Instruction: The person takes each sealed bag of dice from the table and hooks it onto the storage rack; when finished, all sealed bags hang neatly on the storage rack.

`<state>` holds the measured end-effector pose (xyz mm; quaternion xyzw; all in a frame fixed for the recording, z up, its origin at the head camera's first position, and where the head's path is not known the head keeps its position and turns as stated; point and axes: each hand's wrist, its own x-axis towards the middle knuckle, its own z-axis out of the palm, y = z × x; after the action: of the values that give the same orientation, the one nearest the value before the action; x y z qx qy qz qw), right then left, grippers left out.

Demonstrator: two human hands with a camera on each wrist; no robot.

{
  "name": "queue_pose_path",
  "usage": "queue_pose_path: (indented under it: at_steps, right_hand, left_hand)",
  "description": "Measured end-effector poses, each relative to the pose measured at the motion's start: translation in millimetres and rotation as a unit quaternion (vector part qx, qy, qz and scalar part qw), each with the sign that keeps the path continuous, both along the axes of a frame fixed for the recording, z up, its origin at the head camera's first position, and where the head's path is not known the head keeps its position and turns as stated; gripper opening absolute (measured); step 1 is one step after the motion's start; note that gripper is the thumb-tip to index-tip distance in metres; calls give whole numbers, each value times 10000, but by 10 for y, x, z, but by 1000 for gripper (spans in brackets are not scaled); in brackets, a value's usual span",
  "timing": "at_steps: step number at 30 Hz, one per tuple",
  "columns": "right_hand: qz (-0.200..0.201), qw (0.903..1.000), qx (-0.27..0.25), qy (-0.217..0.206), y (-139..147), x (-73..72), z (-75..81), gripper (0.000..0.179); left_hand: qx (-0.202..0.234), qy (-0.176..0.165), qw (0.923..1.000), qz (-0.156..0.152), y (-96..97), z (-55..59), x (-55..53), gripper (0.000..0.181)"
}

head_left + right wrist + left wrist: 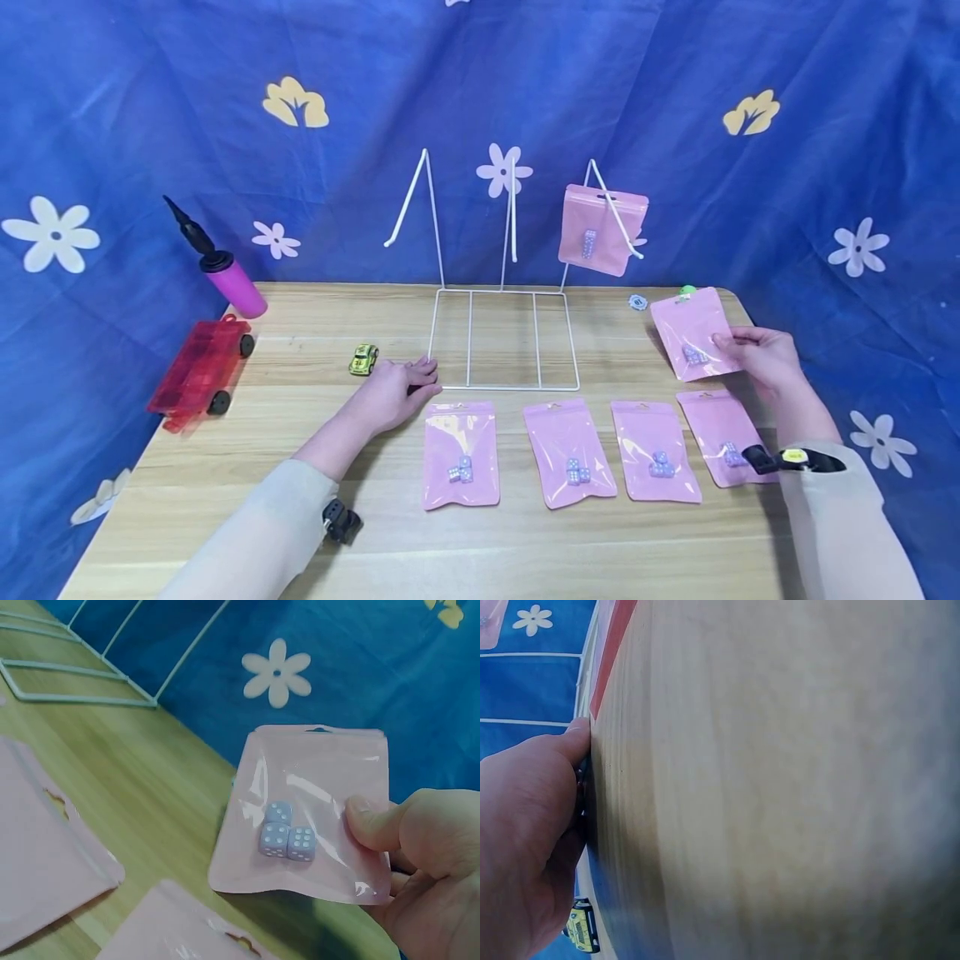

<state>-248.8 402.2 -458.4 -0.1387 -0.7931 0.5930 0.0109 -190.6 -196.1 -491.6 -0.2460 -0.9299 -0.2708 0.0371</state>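
Note:
My right hand (pixel 768 358) pinches a pink zip bag (pixel 692 333) by its side edge, thumb on the front; in the right wrist view three lilac dice (pixel 289 838) show inside. The bag is raised above the table at the right. My left hand (pixel 393 392) grips the near left corner of a white wire rack (pixel 510 388), fingers and thumb about the wire. One more pink bag (pixel 581 225) hangs on the rack's right hook (pixel 618 217). Nothing hangs on the middle hook (pixel 513 217) or the left hook (pixel 405 200).
Several pink bags with dice lie in a row before the rack, from the left one (pixel 461 492) to the right one (pixel 716 425). At left are a yellow toy car (pixel 363 359), a red cart (pixel 201 367) and a pink pump (pixel 238 287). A round chip (pixel 637 302) lies behind right.

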Motion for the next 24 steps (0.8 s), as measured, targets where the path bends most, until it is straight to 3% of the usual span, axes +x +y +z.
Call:
queue_pose_path:
  at_steps: [8,19,24]
  right_hand:
    - [76,9888,-1376,566,-108,154,228,10]
    - [227,9753,-1857,1176,-295,312,460,13]
    - [347,9613,-2123,1720,-389,405,573,14]
  left_hand:
    - [-14,-95,9999,40,-10,-1,-5,31]
    - [-17,-124,9999,36,-5,-4,-9,32]
    - [-72,-96,9999,32,0,-8,-9,32]
